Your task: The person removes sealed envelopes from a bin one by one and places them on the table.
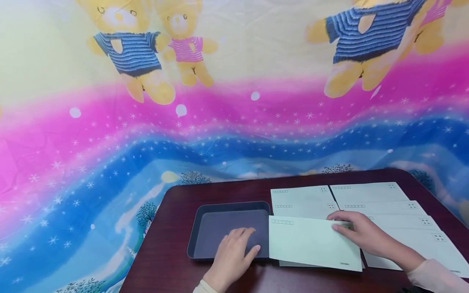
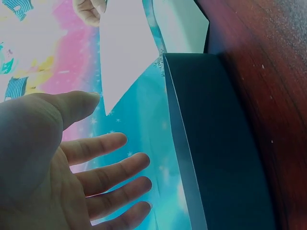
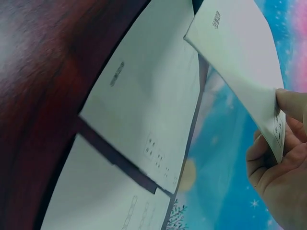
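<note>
My right hand (image 1: pixel 360 230) pinches the upper right corner of a pale envelope (image 1: pixel 311 244) between thumb and fingers. Clear of the table, the envelope is lifted over other envelopes, its left edge close to the dark tray's right side. In the right wrist view the same envelope (image 3: pixel 240 52) bends slightly at the pinched corner. My left hand (image 1: pixel 234 256) hovers above the near side of the dark tray (image 1: pixel 193 240). In the left wrist view its fingers (image 2: pixel 115 175) are spread and relaxed, with nothing in them. The tray holds nothing that I can see.
Overlapping envelopes (image 1: pixel 304 197) lie in a column right of the tray, and a second column of envelopes (image 1: pixel 414 248) lies farther right. The dark wooden table (image 1: pixel 161 248) meets a hanging cloth (image 1: pixel 227 122) with bears printed on it behind.
</note>
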Available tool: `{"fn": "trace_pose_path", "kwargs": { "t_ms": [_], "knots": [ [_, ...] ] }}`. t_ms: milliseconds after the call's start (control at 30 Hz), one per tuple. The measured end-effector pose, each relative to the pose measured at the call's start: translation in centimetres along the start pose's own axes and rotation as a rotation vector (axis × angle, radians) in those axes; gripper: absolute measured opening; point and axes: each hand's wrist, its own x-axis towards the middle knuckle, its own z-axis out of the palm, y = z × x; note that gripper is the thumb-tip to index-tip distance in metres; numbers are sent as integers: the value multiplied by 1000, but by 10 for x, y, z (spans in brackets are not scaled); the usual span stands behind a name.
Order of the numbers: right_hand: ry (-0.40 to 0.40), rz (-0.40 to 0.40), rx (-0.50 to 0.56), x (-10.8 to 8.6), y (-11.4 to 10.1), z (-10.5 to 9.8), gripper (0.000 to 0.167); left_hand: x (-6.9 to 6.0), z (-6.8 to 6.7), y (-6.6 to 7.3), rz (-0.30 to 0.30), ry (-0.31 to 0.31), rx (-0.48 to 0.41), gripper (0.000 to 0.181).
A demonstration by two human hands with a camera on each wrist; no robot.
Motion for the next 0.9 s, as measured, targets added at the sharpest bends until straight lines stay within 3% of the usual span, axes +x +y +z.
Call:
{"fn": "trace_pose_path", "kwargs": {
  "t_ms": [333, 633, 900],
  "knots": [
    [-68, 37, 52, -12, 17, -9, 23, -1, 1, 3, 30, 14, 30, 41],
    [-65, 15, 8, -18, 26, -8, 20, 1, 5, 11, 58, -17, 45, 41],
    [-122, 21, -19, -25, 36, -8, 19, 1, 8, 16, 84, 0, 63, 40]
  ]
}}
